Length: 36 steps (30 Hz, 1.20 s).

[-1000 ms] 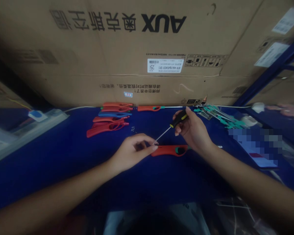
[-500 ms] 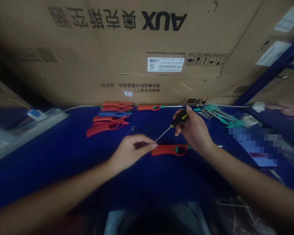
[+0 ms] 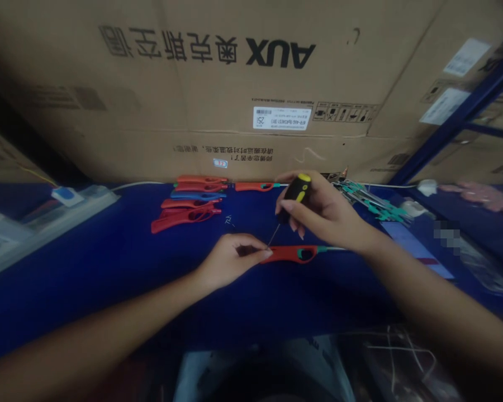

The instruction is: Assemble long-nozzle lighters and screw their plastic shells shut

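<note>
My right hand (image 3: pixel 321 204) is closed around the black and yellow handle of a screwdriver (image 3: pixel 298 188), which now stands steeply. Its thin shaft slants down to the fingertips of my left hand (image 3: pixel 235 257). Thumb and index finger of that hand are pinched together at the screwdriver's tip, over the handle end of an orange-red gas lighter (image 3: pixel 285 254). Whatever lies between those fingertips is too small to make out. The lighter lies flat on the blue table, its green trigger and metal tube pointing right, the tube partly behind my right wrist.
Several orange, red and blue lighter bodies (image 3: pixel 188 216) lie at the back left. Another orange lighter (image 3: pixel 254 186) lies along the cardboard box (image 3: pixel 209 111). Several metal tubes with green parts (image 3: pixel 377 201) are heaped at the right, near a phone (image 3: pixel 419 251). Small screws (image 3: pixel 228 220) lie mid-table.
My right hand has tipped the screwdriver from a slant to a steeper stance, its handle moving left and up. My left hand keeps its pinch near the lighter's end. The view has shifted slightly.
</note>
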Tool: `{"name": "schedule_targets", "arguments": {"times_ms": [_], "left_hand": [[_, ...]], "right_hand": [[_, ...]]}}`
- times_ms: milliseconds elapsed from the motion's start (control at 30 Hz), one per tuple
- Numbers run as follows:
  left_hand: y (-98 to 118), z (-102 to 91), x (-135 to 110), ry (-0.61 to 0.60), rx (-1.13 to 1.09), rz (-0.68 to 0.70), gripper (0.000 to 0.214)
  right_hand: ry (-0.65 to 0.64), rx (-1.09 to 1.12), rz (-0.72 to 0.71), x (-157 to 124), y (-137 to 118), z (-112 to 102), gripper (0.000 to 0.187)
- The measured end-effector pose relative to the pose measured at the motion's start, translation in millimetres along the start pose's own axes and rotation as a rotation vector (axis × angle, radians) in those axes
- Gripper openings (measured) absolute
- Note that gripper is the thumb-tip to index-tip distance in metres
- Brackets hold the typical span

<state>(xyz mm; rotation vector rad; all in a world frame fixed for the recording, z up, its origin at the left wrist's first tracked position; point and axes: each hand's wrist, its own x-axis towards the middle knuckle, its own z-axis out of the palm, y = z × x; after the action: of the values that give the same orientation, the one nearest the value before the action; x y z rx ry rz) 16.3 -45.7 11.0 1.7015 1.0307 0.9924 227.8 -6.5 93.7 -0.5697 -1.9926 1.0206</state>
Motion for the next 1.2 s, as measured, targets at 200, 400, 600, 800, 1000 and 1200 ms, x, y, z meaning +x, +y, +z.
{"name": "schedule_targets", "arguments": {"times_ms": [200,400,600,800,1000,1200], "left_hand": [[-4.9,-1.0,1.4,0.007,0.014,0.11,0.011],[-11.7,-1.5,1.8,-0.023,0.122,0.182,0.009],[-9.1,-8.5,2.5,0.052,0.326,0.306,0.036],[-14.4,-8.6,3.6,-0.041,0.478,0.33,0.046],[-13.2,-7.2,3.3,-0.071,0.481,0.293,0.037],[-13.9,-7.8,4.1,-0.081,0.479,0.305,0.036]], "right_hand": [[0.093,-0.065,-0.177,-2.7,10.8,14.7,0.054],[0.056,-0.101,-0.256,-15.3,27.5,22.4,0.057],[0.164,-0.145,-0.31,-16.5,33.8,22.4,0.058],[0.173,-0.164,-0.306,-16.6,39.0,25.6,0.059],[0.165,-0.198,-0.327,-18.8,43.7,28.0,0.059],[0.122,-0.213,-0.329,-20.2,48.2,28.9,0.062]]}}
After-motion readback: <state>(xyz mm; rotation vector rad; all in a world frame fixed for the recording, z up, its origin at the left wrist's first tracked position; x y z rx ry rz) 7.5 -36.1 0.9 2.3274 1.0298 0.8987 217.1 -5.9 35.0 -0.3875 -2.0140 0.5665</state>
